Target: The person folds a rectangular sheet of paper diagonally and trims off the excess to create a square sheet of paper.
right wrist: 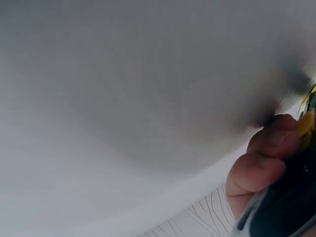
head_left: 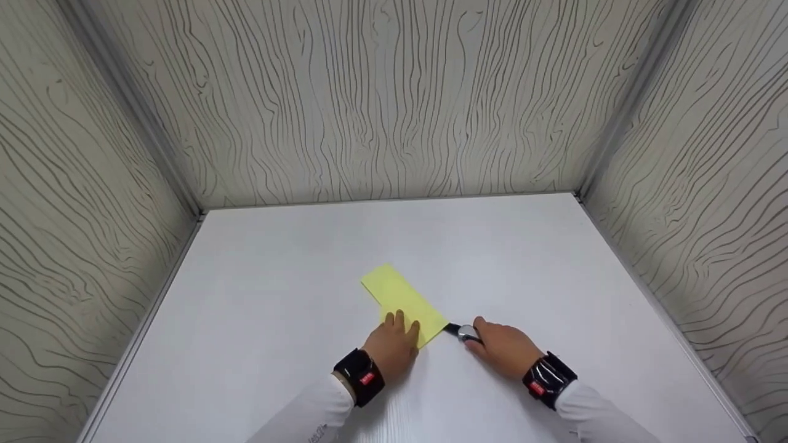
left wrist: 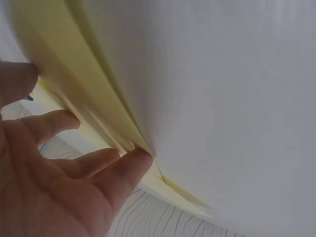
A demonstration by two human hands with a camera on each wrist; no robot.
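one yellow paper, two hands, one tool

one paper (head_left: 403, 295) lies on the one white table (head_left: 277, 264), between two hands and a little ahead of them. there is one tool, black and silver (head_left: 466, 333), plus two black wristbands (head_left: 352, 369) and three grained walls (head_left: 381, 92).

the left wrist view shows the paper from low down, its layers parted along one edge; from the head it looks flat. the right wrist view shows a yellow piece (right wrist: 306, 123) on the tool, which the head view does not.

the left hand (head_left: 391, 351) is unclenched, fingers spread, tips resting on the paper's near part; most of the sheet lies beyond them. the right hand (head_left: 506, 349) grips the tool, fingers curled round it. the paper is left of that grip, apart from the fingers; the tool's tip reaches its right corner.
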